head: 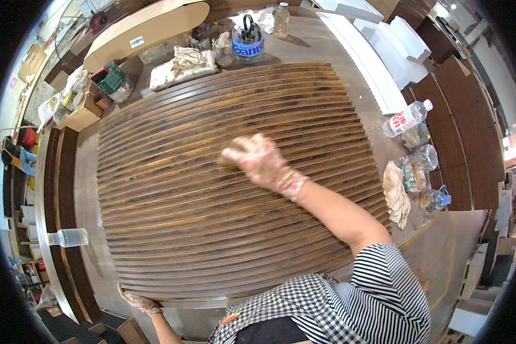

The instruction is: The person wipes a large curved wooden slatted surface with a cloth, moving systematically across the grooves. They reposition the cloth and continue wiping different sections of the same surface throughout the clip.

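Long dark-brown wood strips [223,223] lie side by side across the table, with streaky lighter patches and uneven ends. Over their middle, my right hand [260,165] wears a white glove with a pink pattern. It is blurred, its fingers curled down on a tan wad that looks like a rag [227,160]. At the near left corner, my left hand [139,302], in a similar stained glove, holds the edge of the nearest strips, its fingers around their ends. The palm side of both hands is hidden.
Stained cloths [189,58], a green-and-white pot [116,81] and a cut plastic jug [248,45] stand along the far edge. Bottles [408,118] and a crumpled rag [395,193] lie right. A clear bottle [69,237] rests left on dark boards [66,172].
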A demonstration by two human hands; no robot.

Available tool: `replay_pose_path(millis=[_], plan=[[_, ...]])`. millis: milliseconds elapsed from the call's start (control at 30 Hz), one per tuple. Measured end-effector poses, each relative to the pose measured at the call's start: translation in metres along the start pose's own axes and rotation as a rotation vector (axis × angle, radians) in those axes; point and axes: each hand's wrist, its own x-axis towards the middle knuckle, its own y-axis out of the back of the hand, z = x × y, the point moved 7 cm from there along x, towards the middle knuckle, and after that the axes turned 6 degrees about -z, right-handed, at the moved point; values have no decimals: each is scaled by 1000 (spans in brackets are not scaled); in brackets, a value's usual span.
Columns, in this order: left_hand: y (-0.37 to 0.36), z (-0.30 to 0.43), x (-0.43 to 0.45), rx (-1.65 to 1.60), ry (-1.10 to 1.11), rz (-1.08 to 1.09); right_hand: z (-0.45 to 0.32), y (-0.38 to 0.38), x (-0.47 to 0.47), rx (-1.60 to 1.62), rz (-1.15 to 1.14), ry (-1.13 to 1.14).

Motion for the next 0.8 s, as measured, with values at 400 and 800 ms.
replay_pose_path(millis=[400,800], plan=[[-4,21,-4,24,68,8,46,50,-40,-45,57,-139],[-13,16,-11,-300,208,30,239,138,-154,-459,100,-775]])
